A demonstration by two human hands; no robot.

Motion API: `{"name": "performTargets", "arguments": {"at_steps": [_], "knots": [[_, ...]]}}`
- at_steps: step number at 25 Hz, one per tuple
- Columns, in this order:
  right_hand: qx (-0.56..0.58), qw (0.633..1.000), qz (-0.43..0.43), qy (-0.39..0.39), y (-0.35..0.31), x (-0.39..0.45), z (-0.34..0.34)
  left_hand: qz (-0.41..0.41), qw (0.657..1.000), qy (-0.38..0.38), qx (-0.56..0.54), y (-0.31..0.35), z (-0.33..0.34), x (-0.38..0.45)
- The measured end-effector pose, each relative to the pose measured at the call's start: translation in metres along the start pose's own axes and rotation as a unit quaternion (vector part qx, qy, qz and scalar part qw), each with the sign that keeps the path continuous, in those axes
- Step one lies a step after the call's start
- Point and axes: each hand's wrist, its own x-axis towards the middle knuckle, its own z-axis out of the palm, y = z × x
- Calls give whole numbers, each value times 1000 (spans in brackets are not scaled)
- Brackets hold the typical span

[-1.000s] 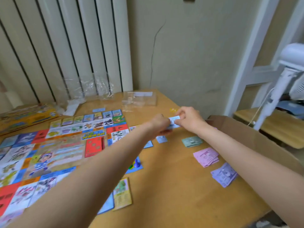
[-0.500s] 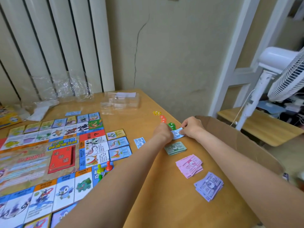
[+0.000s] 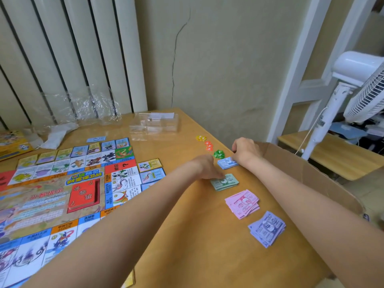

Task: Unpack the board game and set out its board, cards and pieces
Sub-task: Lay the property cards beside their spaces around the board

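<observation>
Game board (image 3: 62, 194): left and bottom run off frame, near-right corner hidden under the left forearm. Yellow box (image 3: 12, 142) cropped at left edge. Left hand (image 3: 204, 167) fingertips curl down onto the green notes (image 3: 225, 181), can't tell if pinching. Right hand (image 3: 244, 150) covers the blue notes' (image 3: 226, 163) far end; grip unclear. Print on notes and cards too small to read. Fan (image 3: 363, 90) cut off at right.
</observation>
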Motion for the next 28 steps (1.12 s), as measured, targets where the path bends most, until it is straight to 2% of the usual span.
{"name": "performTargets", "arguments": {"at_steps": [2, 5, 7, 9, 17, 19, 20, 22, 24, 26, 27, 28], "knots": [[45, 997, -56, -7, -6, -6, -10, 18, 999, 5, 30, 4, 4, -3], [50, 967, -193, -156, -12, -31, -27, 52, 995, 28, 80, 13, 9, -10], [-1, 949, -223, -221, -12, -41, -32, 53, 993, 27, 103, 19, 10, -14], [-14, 937, -213, -275, -10, -48, -30, 40, 994, 10, 100, 21, 9, -16], [-94, 931, -227, -269, -9, -51, -27, 28, 999, 1, 43, 16, 8, -23], [2, 934, -207, -291, -12, -48, -32, 28, 1000, -1, 2, 4, -3, -26], [92, 932, -189, -295, -16, -45, -34, 26, 998, 4, -53, -5, -12, -28], [289, 911, -161, -246, -32, -45, -41, 27, 977, 39, -206, -26, -37, -39], [474, 842, -151, -208, -65, -50, -48, 31, 925, 65, -374, -50, -69, -58], [581, 764, -169, -226, -105, -58, -54, 48, 860, 11, -508, -74, -101, -81], [588, 748, -190, -242, -124, -62, -54, 53, 833, -29, -551, -87, -114, -93], [576, 745, -216, -259, -144, -64, -52, 51, 820, -57, -568, -104, -124, -104]]}}
